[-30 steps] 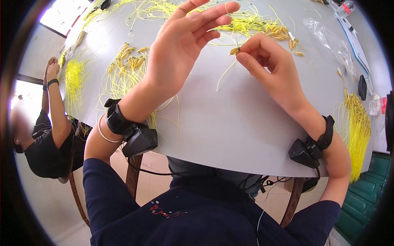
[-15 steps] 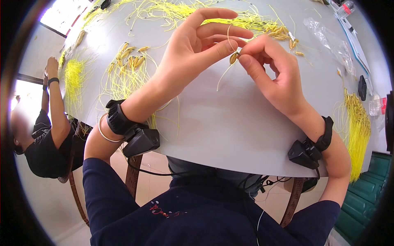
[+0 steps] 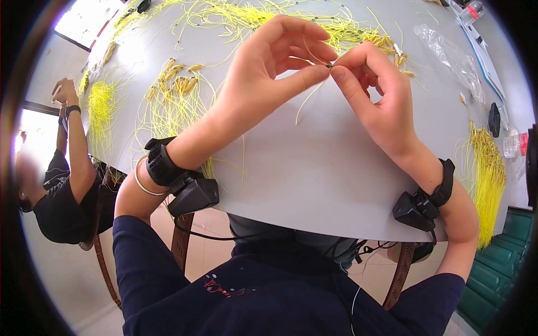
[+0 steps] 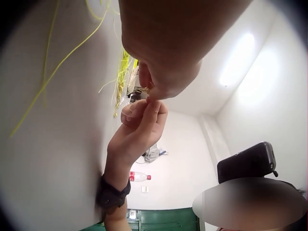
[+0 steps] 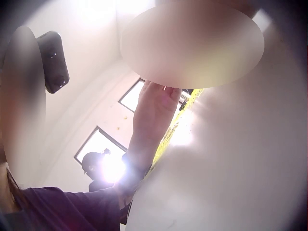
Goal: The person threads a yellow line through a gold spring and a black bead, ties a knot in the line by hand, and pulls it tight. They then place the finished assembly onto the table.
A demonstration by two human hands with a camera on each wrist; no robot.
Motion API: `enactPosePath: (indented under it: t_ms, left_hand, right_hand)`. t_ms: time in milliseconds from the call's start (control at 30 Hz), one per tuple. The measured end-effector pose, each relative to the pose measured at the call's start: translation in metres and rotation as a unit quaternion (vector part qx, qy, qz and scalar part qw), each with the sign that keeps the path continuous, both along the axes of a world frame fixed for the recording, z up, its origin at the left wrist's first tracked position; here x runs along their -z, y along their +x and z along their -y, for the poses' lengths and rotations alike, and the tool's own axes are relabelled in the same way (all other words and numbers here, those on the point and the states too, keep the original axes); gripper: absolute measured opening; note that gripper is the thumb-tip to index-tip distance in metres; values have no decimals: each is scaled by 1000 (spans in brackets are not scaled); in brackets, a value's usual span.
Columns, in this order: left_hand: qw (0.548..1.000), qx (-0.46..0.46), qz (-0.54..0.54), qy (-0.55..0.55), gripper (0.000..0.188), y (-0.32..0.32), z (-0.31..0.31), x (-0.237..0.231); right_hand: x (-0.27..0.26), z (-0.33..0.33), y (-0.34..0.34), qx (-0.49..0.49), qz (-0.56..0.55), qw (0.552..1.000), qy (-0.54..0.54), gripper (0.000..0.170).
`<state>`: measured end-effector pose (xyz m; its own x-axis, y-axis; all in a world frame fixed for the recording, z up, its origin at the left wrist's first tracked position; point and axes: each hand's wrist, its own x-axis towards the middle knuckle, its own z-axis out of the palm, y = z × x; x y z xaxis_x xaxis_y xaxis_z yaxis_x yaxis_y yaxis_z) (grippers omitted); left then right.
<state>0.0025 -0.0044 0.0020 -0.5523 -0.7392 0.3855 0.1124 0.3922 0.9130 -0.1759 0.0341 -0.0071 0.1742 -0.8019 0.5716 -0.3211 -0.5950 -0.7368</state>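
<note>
In the head view, the left hand (image 3: 255,75) and right hand (image 3: 384,98) meet fingertip to fingertip above the grey table (image 3: 314,168). Between them they pinch a small dark knot (image 3: 329,65) on a thin pale yellow cord (image 3: 304,103), whose tail hangs below. The golden piece seen on it before is hidden by the fingers. The left thumb and forefinger close at the knot from the left, the other left fingers bent above. The left wrist view shows the right hand (image 4: 137,132) touching the left one (image 4: 166,72). In the right wrist view a blur covers the fingertips.
Yellow cords with golden pieces (image 3: 182,84) lie left of the hands; more cords (image 3: 246,17) spread along the far side. A yellow bundle (image 3: 487,179) hangs over the right edge. Plastic wrap (image 3: 448,56) and bottles (image 3: 513,145) stand right. Another person (image 3: 67,185) sits left.
The left hand has come down from its raised, spread pose to the right fingertips, and its thumb and forefinger have closed on the knot. The golden piece has gone out of sight.
</note>
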Motion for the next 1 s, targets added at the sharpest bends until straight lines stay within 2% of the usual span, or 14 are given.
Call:
enactPosePath:
  t_ms: [267, 433, 667, 767, 933, 1000]
  left_hand:
    - [1000, -13, -15, -13, 37, -1, 1, -1]
    - [999, 46, 10, 14, 47, -3, -1, 0]
    - [996, 79, 0, 32, 49, -2, -3, 0]
    - [996, 85, 20, 34, 46, 0, -1, 1]
    - [991, 40, 70, 103, 34, 1, -2, -6]
    - [992, 45, 44, 111, 31, 1, -1, -3]
  right_hand:
    - [1, 2, -1, 19, 10, 1000, -19, 6]
    - [-1, 4, -3, 44, -1, 998, -51, 5]
    - [-2, 4, -2, 45, 0, 997, -62, 6]
    - [-2, 4, -2, 40, 0, 997, -61, 6]
    - [-1, 5, -3, 22, -17, 997, -68, 7]
    - [-1, 4, -4, 13, -8, 998, -63, 5]
